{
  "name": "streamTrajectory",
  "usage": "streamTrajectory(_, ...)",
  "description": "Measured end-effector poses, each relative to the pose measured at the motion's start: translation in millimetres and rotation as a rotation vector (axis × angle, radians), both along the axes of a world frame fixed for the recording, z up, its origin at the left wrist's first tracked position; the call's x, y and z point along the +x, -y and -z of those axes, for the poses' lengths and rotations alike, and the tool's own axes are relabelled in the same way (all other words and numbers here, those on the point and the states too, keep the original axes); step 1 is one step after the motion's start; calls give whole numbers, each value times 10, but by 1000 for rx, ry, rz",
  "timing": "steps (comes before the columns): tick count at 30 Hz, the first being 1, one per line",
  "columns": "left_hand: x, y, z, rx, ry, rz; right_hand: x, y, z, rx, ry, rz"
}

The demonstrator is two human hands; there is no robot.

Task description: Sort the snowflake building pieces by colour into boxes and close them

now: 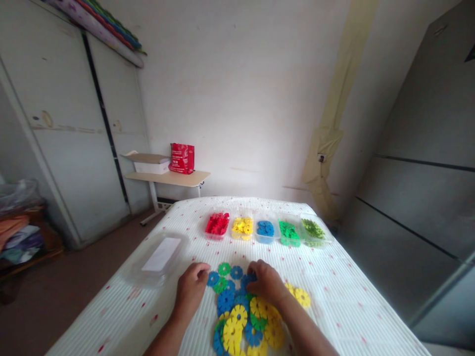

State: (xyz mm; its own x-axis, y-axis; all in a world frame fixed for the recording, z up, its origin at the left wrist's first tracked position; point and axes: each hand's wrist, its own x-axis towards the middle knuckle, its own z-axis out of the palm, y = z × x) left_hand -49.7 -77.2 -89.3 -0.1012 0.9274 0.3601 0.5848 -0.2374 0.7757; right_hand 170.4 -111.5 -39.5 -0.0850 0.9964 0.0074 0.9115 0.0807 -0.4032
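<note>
My left hand (193, 287) is at the left edge of a loose pile of notched plastic discs, its fingers curled together beside a blue disc (213, 279); whether they pinch anything is too small to tell. My right hand (265, 282) reaches over the pile's right side, fingers bent down onto blue discs (246, 283). What its fingertips hold is hidden. Green discs (224, 269) lie between the hands. Nearer to me, yellow discs (238, 315) overlap blue and green ones. Two yellow discs (302, 297) rest right of my right forearm.
Clear boxes of red (217, 224), yellow (242, 226), blue (265, 229), green (289, 231) and light-green pieces (312, 229) stand in a row farther back. A clear lid (162, 254) with white paper lies left. The cloth-covered table (356, 306) ends before the wall.
</note>
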Motion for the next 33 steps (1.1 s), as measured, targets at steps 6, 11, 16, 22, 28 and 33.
streamTrajectory(6, 3, -4, 26, 10, -10, 15, 223, -133, -66, -18, -273, 30)
streamTrajectory(11, -2, -13, 32, 4, -25, 9, 504, -484, -402, 142, -369, 239)
streamTrajectory(16, -8, -11, 41, 13, -31, 15, 717, -608, -588, 319, -354, 435)
streamTrajectory(22, 7, -7, 32, 20, -65, -3, 1098, -221, -93, 513, -98, 464)
streamTrajectory(28, 14, 2, 29, 27, -69, -5, 1593, 153, 290, 315, -32, 610)
streamTrajectory(33, 11, 6, 21, 34, -74, -4, 1622, 140, 304, 213, 8, 636)
